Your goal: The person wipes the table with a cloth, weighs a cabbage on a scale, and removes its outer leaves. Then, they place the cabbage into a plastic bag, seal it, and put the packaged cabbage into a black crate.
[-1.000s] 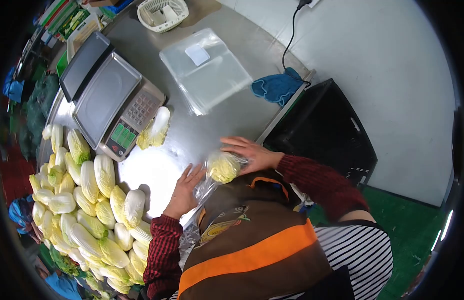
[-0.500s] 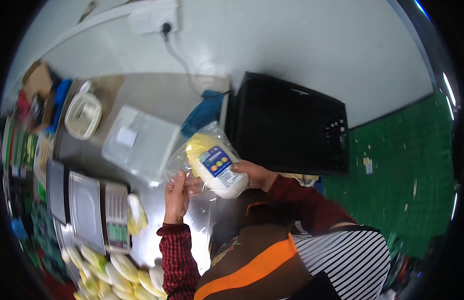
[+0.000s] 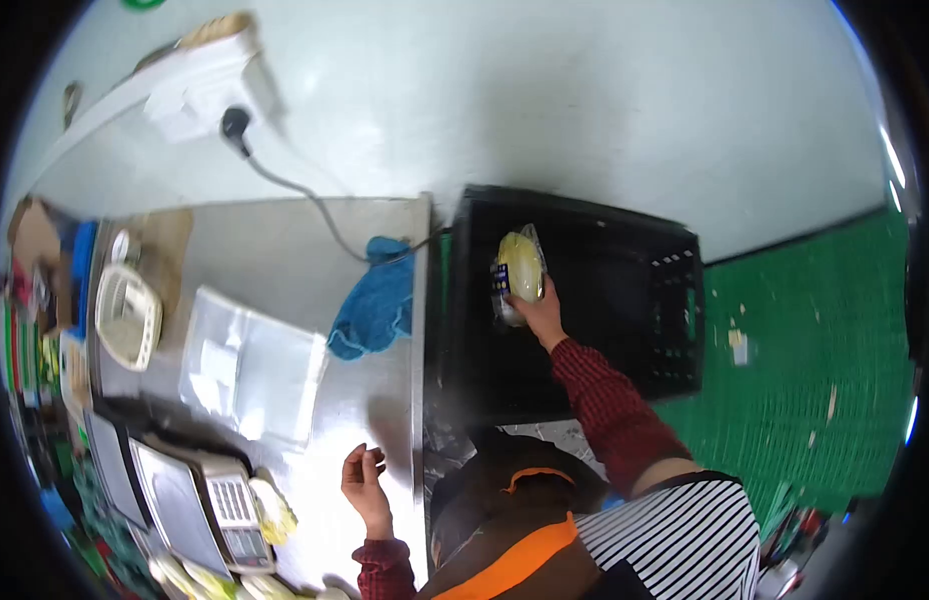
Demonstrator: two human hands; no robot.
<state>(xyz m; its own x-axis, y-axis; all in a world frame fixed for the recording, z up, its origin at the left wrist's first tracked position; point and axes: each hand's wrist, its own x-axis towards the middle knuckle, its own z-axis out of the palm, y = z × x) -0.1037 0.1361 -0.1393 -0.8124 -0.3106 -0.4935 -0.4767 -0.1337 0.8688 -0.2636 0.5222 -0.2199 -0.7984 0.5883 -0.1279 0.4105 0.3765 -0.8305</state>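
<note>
My right hand (image 3: pixel 537 312) grips a bagged Chinese cabbage (image 3: pixel 523 268) inside the black crate (image 3: pixel 575 395), near its left wall. The cabbage is pale yellow, wrapped in clear plastic, and a dark blue label shows on its left side. Over the steel table (image 3: pixel 380 400), my left hand (image 3: pixel 365 485) is empty, its fingers loosely bent and apart. Ahead of that hand lie a stack of clear plastic bags (image 3: pixel 253 365) and a blue cloth (image 3: pixel 370 310).
A scale (image 3: pixel 190 500) stands at the left, with a loose cabbage (image 3: pixel 275 512) beside it. More cabbages (image 3: pixel 200 580) lie at the bottom edge. A white basket (image 3: pixel 128 318) sits farther back. A black power cord (image 3: pixel 325 215) runs from the wall to the table's edge.
My right hand has carried the bagged cabbage from in front of me rightward into the crate. My left hand has let go of the bag and dropped lower over the table.
</note>
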